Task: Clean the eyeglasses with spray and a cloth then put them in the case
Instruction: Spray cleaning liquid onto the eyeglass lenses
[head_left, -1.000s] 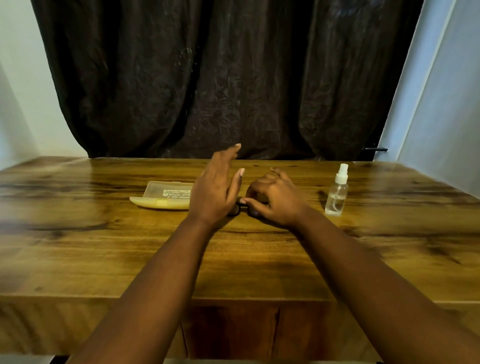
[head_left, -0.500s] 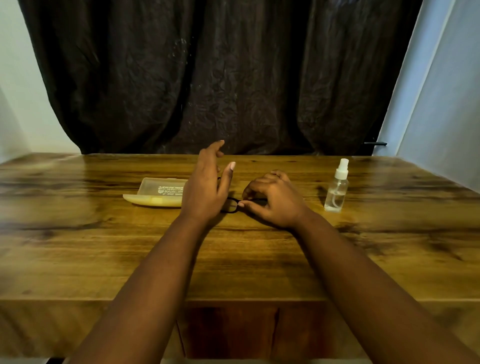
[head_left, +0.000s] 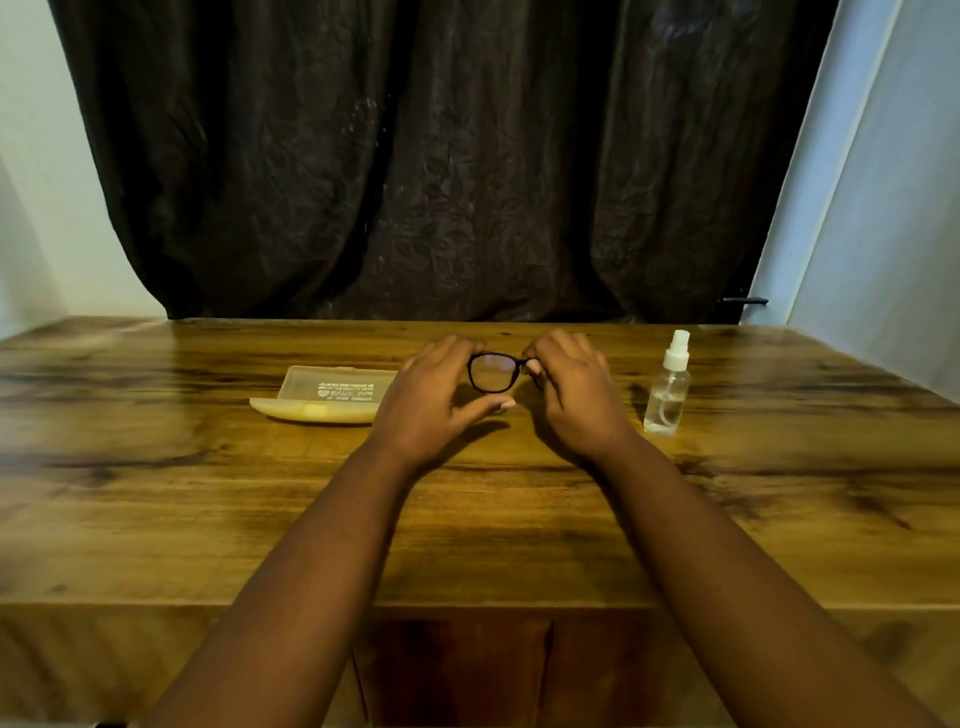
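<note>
Now eyeglasses raised upright, left hand closed in

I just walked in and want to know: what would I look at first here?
Probably the black eyeglasses, held up over the middle of the wooden table by the left hand and the right hand. Then the open yellowish case on their left, and the clear spray bottle standing on their right.
</note>
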